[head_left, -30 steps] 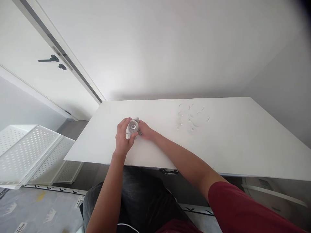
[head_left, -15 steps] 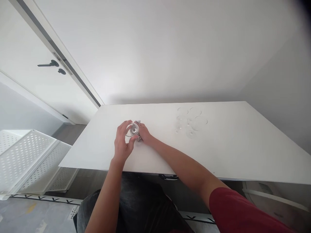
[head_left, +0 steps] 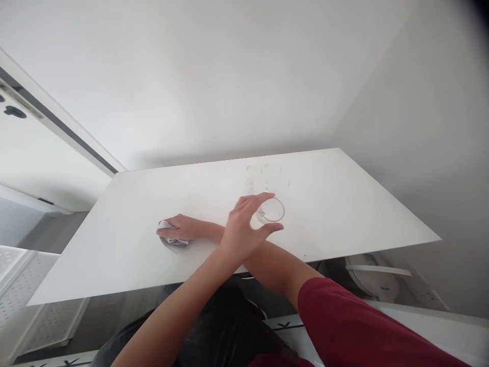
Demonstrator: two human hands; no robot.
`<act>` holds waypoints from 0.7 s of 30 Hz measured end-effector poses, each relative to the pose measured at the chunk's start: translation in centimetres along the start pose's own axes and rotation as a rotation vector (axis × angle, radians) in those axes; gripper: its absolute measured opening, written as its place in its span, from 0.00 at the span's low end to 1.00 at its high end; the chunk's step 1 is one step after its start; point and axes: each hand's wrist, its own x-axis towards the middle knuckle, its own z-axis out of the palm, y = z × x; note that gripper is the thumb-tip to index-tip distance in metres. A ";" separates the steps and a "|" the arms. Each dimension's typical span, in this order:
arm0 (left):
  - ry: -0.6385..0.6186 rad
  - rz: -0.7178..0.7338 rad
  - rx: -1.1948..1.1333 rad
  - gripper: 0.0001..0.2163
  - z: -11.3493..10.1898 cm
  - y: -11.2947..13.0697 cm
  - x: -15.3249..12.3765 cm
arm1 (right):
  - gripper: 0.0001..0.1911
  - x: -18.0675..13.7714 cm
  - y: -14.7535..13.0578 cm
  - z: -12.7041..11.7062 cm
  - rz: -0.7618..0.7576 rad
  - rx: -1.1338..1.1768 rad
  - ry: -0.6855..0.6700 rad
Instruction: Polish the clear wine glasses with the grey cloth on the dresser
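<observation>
My left hand [head_left: 246, 227] reaches to the right across my right forearm. Its fingers and thumb curl round a clear glass [head_left: 272, 210] that stands on the white table [head_left: 344, 204]. Just behind it is a group of several more clear glasses [head_left: 266, 176]. My right hand [head_left: 179, 227] rests far to the left on the table. Its fingers close over a crumpled white cloth [head_left: 172, 239]. My arms are crossed, the left one on top.
A white wall runs behind and to the right of the table. A white door with a dark frame [head_left: 57, 122] is at the left. A white perforated rack [head_left: 23, 300] stands on the floor at lower left. A white object [head_left: 376, 278] sits under the table's right end.
Both hands were together on the glass and cloth at the table's left. My left hand has carried the glass right, to the group of glasses; my right hand stayed with the cloth. The view turned right.
</observation>
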 end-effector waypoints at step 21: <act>-0.010 -0.181 0.137 0.33 3.8 0.1 0.0 | 0.21 0.9 0.3 -0.3 -0.030 -0.093 -0.097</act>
